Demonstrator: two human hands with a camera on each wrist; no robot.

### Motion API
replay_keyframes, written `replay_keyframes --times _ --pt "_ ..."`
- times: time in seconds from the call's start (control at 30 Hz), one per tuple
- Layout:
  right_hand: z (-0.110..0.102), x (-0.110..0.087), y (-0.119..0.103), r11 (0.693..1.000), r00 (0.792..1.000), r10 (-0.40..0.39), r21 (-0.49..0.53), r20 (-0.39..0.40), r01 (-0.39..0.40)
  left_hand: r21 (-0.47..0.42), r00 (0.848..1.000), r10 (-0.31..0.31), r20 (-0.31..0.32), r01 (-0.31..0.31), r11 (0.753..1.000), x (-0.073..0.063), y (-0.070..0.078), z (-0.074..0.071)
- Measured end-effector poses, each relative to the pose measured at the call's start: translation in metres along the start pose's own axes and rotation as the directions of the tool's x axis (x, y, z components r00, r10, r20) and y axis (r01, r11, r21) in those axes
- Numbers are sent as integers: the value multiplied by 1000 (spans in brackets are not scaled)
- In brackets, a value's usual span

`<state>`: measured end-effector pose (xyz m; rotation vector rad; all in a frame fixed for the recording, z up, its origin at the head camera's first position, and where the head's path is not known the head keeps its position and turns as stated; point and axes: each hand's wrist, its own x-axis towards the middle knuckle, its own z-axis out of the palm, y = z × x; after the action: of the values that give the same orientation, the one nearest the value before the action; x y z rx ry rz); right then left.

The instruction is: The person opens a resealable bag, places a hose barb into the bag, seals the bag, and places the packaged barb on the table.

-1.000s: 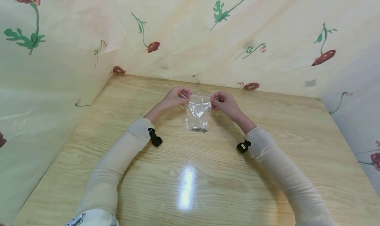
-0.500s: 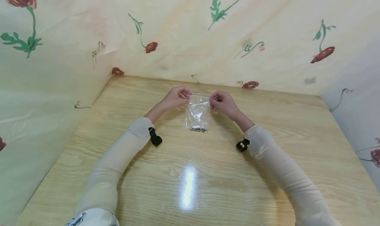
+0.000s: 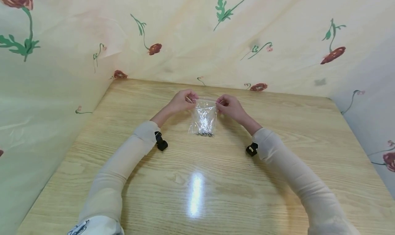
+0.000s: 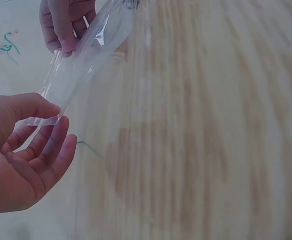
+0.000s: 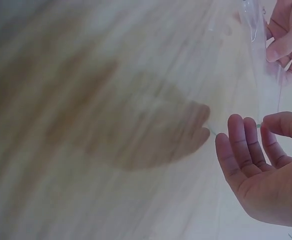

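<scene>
A clear zip bag (image 3: 202, 120) hangs with its mouth up between both hands, and small dark, shiny pieces (image 3: 205, 134) lie along its bottom. At the bag's top left corner my left hand (image 3: 182, 100) pinches the plastic between thumb and fingertips. My right hand (image 3: 231, 108) pinches the opposite top corner. The left wrist view has the bag (image 4: 93, 55) stretched from the near left hand (image 4: 26, 155) to the other hand. In the right wrist view, thumb and index finger of the right hand (image 5: 265, 175) meet at the bag's edge, other fingers loosely extended.
A wood-grain table (image 3: 222, 180) lies under both arms, with a bright light reflection near its front. Flower-patterned sheeting (image 3: 185, 33) rises along the back and the sides. Black wrist mounts (image 3: 161, 142) sit at both cuffs.
My right hand has moved slightly left, nearer the left hand, and the bag's top is a little less spread. Both grips stay the same. The head view has shifted slightly.
</scene>
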<state>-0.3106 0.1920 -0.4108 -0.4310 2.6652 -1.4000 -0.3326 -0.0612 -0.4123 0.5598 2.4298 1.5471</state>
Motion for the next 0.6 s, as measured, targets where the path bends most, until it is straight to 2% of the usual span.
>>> replay_keyframes --times 0.27,0.6 --pt "2 1 -2 998 1000 3 -56 11 -3 22 1000 -17 6 16 1000 0 0 -2" --pt "2 1 0 996 999 42 -85 26 -40 59 998 4 57 -7 998 -3 0 -1"
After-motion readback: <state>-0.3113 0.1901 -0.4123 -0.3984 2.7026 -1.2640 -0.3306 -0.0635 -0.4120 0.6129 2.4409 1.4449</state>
